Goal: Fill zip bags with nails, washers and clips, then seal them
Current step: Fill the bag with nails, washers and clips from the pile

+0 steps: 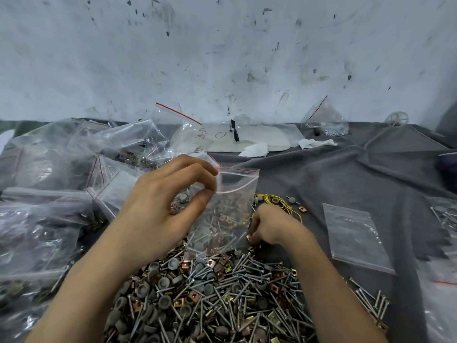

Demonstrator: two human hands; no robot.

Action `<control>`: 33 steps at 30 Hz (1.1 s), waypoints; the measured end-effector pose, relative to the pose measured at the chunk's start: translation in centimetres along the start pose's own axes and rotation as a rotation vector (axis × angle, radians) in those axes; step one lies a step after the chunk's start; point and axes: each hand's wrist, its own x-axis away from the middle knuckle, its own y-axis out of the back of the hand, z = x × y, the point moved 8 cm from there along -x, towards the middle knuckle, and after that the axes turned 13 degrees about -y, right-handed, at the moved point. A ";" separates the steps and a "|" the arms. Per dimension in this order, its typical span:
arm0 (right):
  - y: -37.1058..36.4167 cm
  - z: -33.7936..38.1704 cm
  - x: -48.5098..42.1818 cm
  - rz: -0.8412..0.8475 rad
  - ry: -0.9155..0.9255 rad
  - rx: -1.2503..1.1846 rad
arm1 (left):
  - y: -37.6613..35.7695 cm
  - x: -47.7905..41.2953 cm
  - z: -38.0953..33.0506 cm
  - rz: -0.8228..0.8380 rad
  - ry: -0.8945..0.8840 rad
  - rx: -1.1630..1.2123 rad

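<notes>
1. Pile of nails, washers and clips [210, 300]: loose and mixed, heaped at the near edge between both forearms.
2. Grey cloth [346, 174]: creased, spread under everything.
3. Heap of clear bags [44, 206]: red-striped, stacked on the left.
4. Zip bag [232, 209]: hangs upright over the pile's far edge, mouth open, with nails and clips showing in its lower part.
5. Left hand [168, 199]: thumb and forefinger pinch the zip bag's mouth at its left corner.
6. Right hand [272, 226]: knuckles up, fingers curled down into the pile beside the zip bag's bottom. Whether they grip a piece cannot be told.
7. Empty bag [353, 233]: flat on the cloth, to the right.
</notes>
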 end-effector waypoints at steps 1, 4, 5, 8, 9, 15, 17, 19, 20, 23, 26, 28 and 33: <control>0.0 0.2 0.0 -0.004 0.009 0.010 | 0.0 0.0 0.1 -0.003 0.005 0.001; -0.5 0.4 0.0 0.028 0.016 0.024 | 0.0 0.0 0.1 -0.008 0.001 0.005; -0.6 0.4 0.1 0.036 0.019 0.031 | 0.0 0.0 0.1 -0.006 -0.002 0.007; 0.0 0.5 0.4 0.019 0.039 -0.014 | 0.1 0.1 0.1 -0.007 -0.003 0.021; 0.8 0.6 0.7 -0.011 0.058 -0.051 | 0.1 0.1 0.2 -0.010 -0.001 0.023; 8.4 0.9 4.9 -0.226 0.307 -0.561 | 0.0 0.1 0.2 -0.009 -0.008 0.040; 10.6 0.6 6.9 -0.300 0.396 -0.736 | -0.1 0.1 0.1 -0.003 -0.020 0.038; 12.2 0.7 8.8 -0.352 0.493 -0.857 | -0.2 0.0 0.0 0.000 -0.027 0.033; 12.7 1.1 9.7 -0.357 0.546 -0.885 | -0.2 0.0 0.0 0.002 -0.030 0.034; 13.1 2.3 11.9 -0.324 0.681 -0.898 | -0.4 -0.1 -0.3 0.009 -0.045 0.029; 12.6 3.4 12.7 -0.277 0.726 -0.852 | -0.5 0.0 0.0 -0.002 -0.005 0.062; 12.1 4.1 13.2 -0.252 0.736 -0.784 | -0.4 0.2 0.3 -0.032 0.047 0.093; 10.8 6.0 14.4 -0.220 0.769 -0.612 | -0.1 0.0 -0.1 -0.081 0.033 0.044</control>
